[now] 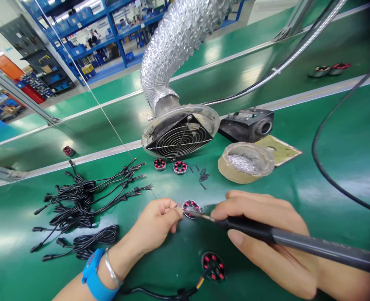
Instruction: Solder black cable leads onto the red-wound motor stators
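Note:
My right hand [266,234] grips a soldering iron [282,240] like a pen, its metal tip pointing left. That tip meets a round motor stator [191,209] with red-and-black windings on the green bench. Close by the stator's left edge, my left hand [161,217] pinches thumb and fingers together. A thin solder wire [110,121] descends from above toward this hand; its end is hidden by the fingers. Nearer to me lies another stator [213,266], joined to a black cable [160,296] with yellow and red leads.
Bundled black cables [78,205] lie on the left. A fume extractor [180,133] with a foil duct [172,50] stands behind two stators [180,167] and several small black tubes [204,175]. A taped ring-shaped container [246,163] is at right, before a black metal stand [250,124].

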The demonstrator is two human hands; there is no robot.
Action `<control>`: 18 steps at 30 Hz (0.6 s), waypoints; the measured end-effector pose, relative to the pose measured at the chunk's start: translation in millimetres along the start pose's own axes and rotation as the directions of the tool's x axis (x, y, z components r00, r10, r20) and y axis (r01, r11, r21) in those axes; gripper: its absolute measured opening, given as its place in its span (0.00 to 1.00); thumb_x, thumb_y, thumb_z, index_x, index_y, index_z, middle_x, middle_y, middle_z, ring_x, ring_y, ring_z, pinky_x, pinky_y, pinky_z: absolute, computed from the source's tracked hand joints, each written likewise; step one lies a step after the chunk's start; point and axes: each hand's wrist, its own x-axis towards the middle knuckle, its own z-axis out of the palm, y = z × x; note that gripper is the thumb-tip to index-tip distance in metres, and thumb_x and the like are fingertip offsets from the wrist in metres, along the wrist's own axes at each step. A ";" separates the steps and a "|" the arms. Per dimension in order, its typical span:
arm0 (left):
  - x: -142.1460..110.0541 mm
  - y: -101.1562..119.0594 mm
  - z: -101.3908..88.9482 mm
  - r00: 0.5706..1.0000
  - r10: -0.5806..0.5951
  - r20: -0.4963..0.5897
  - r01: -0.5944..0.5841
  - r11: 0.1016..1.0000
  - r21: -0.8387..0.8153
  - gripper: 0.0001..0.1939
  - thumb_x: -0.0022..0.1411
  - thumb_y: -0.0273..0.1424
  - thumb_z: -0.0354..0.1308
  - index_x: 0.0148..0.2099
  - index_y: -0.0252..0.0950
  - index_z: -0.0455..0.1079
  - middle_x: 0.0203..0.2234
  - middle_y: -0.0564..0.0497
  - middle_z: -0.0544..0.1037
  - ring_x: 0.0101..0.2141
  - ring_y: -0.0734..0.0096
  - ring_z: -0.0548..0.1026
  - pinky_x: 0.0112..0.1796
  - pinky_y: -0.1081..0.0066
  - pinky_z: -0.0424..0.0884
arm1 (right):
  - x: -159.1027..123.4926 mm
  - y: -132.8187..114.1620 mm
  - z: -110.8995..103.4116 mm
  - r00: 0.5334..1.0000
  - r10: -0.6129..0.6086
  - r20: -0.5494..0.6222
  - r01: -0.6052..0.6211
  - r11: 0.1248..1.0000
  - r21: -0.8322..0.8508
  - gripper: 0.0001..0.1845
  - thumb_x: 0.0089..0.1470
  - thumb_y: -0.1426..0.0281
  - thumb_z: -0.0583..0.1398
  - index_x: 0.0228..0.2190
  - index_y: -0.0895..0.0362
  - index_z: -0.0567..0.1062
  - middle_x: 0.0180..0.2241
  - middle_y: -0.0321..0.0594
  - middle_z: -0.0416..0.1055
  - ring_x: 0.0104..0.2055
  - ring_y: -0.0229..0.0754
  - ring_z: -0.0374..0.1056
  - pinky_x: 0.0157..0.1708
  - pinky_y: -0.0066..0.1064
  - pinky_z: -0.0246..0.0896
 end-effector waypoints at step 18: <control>0.1 -1.0 0.2 1.000 -0.001 0.008 0.001 1.000 0.001 0.17 0.56 0.44 0.57 0.26 0.37 0.61 0.13 0.61 0.61 0.16 0.80 0.50 0.20 0.74 0.45 | 3.7 -8.5 -4.6 0.998 0.007 0.056 -0.005 1.000 -0.030 0.13 0.51 0.78 0.53 0.36 0.51 0.71 0.19 0.33 0.63 0.18 0.39 0.58 0.20 0.34 0.51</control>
